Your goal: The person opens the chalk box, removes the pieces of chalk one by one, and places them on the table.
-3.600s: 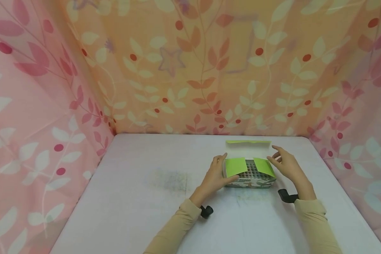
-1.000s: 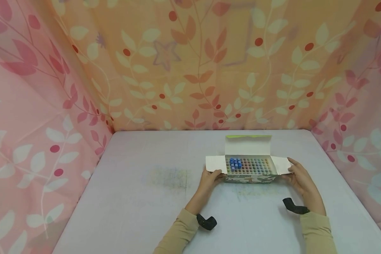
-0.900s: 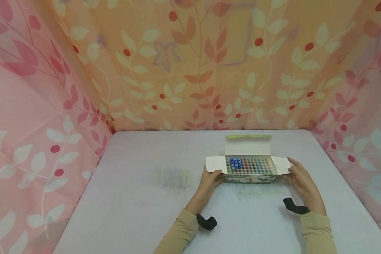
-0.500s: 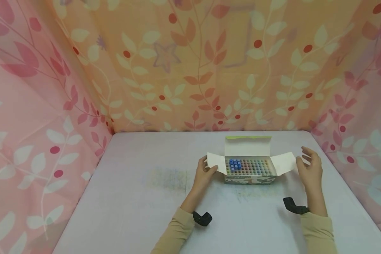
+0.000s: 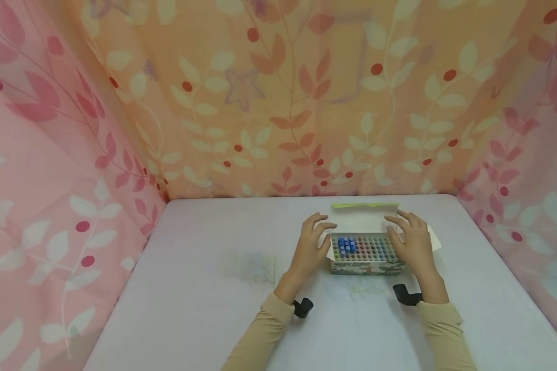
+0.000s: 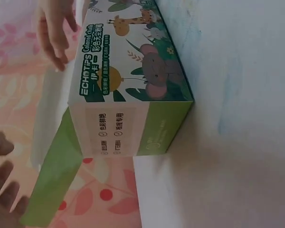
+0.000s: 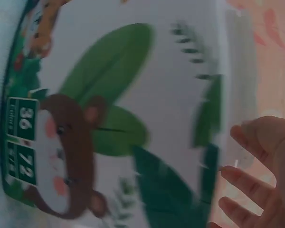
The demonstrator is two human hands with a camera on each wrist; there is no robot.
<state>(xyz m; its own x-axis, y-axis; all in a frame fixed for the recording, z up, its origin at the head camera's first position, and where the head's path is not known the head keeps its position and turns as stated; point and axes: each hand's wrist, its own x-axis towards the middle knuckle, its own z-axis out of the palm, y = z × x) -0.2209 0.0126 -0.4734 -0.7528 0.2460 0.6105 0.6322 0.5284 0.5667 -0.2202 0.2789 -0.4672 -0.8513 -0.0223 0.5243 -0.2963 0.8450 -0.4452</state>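
Observation:
A chalk box [image 5: 366,268], printed "Colored chalk" and cartoon animals, stands on the table with its lid [image 5: 355,220] raised at the back. Inside, several blue chalks [image 5: 346,246] stick up at the left of a grid of coloured chalk ends. My left hand [image 5: 308,250] is at the box's left end, fingers loosely bent; the left wrist view has it beside the green outer face of a side flap [image 6: 57,175]. Over the right end hovers my right hand [image 5: 414,246], fingers spread and curved, covering part of the grid. The right flap [image 5: 434,239] sticks out behind it.
A white-covered table [image 5: 190,293] carries faint coloured smudges [image 5: 250,265] left of the box. Patterned orange cloth [image 5: 278,103] hangs behind, with pink cloth at both sides. Black wrist-camera mounts [image 5: 406,295] project inward from both wrists.
Earlier both hands folded the green flaps outward and held them spread. Since then they have let go; the right hand has moved left over the box, and the left has risen slightly.

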